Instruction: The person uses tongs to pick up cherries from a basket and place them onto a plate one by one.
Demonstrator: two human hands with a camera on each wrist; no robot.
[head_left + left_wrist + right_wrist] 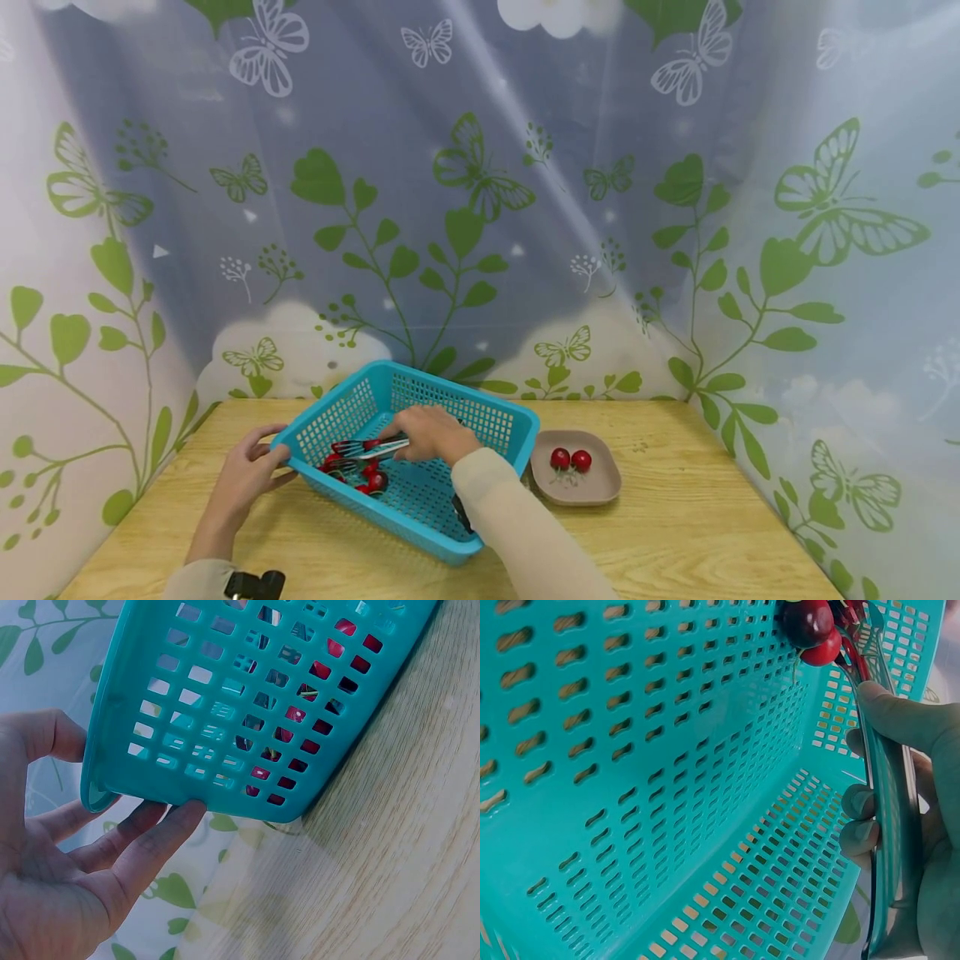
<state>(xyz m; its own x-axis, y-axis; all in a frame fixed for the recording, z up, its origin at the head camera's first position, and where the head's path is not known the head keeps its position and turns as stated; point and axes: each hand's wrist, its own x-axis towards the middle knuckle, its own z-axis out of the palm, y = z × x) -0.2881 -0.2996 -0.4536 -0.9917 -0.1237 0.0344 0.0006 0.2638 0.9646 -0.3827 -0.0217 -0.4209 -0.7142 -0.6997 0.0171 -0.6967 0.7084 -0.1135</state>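
A blue plastic basket with perforated walls stands on the table. My left hand grips its left corner, the thumb and fingers at the rim and outer wall. Inside the basket, my right hand holds metal tongs, thumb on one arm and fingers curled round the other. The slotted, fork-like tong ends point left, over a small heap of red cherries at the basket's left end. Close to the tips in the right wrist view is a dark red cherry.
To the right of the basket sits a beige square dish holding two red cherries with pale stems. The wooden table ends at a patterned curtain behind and at both sides.
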